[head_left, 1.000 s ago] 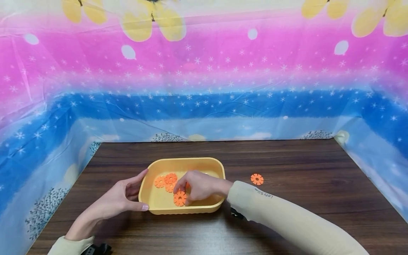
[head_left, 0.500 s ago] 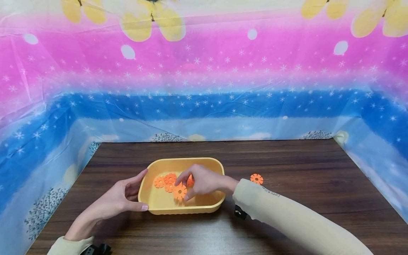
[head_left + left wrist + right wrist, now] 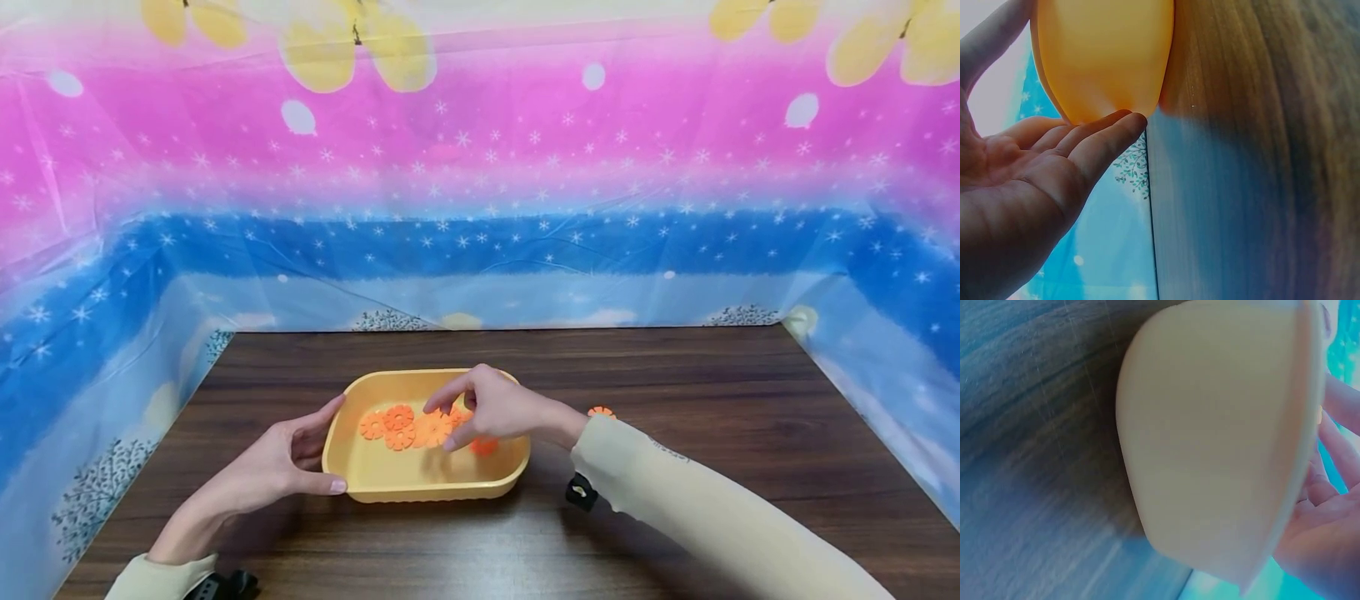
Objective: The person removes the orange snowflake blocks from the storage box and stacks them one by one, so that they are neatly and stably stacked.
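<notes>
A yellow plastic bin rests on the table with several orange snowflake building discs inside, lying toward its left and middle. My left hand holds the bin's left end, thumb at the near corner and fingers at the far one. In the left wrist view, those fingertips touch the bin's wall. Inside the bin, my right hand pinches a blurred orange snowflake disc between thumb and forefinger. Another orange disc shows below that hand. The bin's outer wall hides the held disc in the right wrist view.
One more orange disc lies on the table right of the bin, partly covered by the right sleeve. The dark wooden table is enclosed by a patterned cloth at the back and sides.
My right hand has lifted the pinched disc and moved back and to the right with it. Another disc below the hand has come into view. The left hand stays at the bin's end.
</notes>
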A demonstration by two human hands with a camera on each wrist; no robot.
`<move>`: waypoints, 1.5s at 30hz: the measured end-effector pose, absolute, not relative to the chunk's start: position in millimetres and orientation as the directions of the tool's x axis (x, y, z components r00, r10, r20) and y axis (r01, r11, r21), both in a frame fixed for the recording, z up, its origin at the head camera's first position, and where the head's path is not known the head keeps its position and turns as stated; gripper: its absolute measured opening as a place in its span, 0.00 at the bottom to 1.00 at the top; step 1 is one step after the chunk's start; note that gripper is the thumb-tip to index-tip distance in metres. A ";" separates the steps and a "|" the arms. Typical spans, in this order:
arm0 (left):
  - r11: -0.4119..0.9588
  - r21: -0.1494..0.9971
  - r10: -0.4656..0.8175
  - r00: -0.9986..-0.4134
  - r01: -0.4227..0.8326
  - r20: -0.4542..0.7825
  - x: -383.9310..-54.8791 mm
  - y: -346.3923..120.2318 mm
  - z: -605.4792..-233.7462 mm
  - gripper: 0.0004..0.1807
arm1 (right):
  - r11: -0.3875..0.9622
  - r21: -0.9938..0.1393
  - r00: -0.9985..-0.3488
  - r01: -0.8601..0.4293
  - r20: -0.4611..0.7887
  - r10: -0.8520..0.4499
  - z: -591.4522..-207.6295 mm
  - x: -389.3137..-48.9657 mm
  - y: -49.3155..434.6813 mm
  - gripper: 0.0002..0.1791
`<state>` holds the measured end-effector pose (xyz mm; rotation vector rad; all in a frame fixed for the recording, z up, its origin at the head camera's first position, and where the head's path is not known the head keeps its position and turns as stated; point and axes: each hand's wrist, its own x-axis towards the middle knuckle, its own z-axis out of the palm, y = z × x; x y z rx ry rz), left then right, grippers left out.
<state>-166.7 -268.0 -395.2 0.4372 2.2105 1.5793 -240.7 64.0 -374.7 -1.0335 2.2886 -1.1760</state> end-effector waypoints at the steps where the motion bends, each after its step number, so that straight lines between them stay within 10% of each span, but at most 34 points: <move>1: 0.317 0.948 0.463 -0.877 0.027 -0.130 -166.6 -267.9 -395.2 0.62 | 0.381 -0.811 -0.667 -0.443 0.014 -0.745 -373.4 -240.6 66.3 0.24; 45: 0.358 0.934 0.430 -0.889 0.005 -0.160 -165.1 -264.8 -393.9 0.62 | 0.514 -0.783 -0.859 -0.351 0.051 -0.509 -385.0 -245.6 210.9 0.23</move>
